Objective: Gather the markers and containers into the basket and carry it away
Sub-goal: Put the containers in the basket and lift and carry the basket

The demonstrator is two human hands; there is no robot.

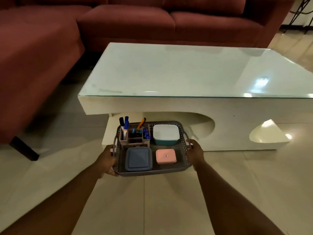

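Note:
A grey perforated basket (pixel 182 133) hangs in front of me above the floor, held by both side handles. My left hand (pixel 106 161) grips its left handle and my right hand (pixel 195 154) grips its right handle. Inside stand a desk organiser (pixel 135 139) with several markers (pixel 125 127), a white-lidded teal container (pixel 166 134), a blue square container (pixel 138 159) and a small pink container (pixel 166 156).
A low white coffee table with a glass top (pixel 186 70) stands just beyond the basket. A dark red sofa (pixel 152 19) wraps behind and to the left, with a dark leg (pixel 23 148) on the tiled floor (pixel 169 200).

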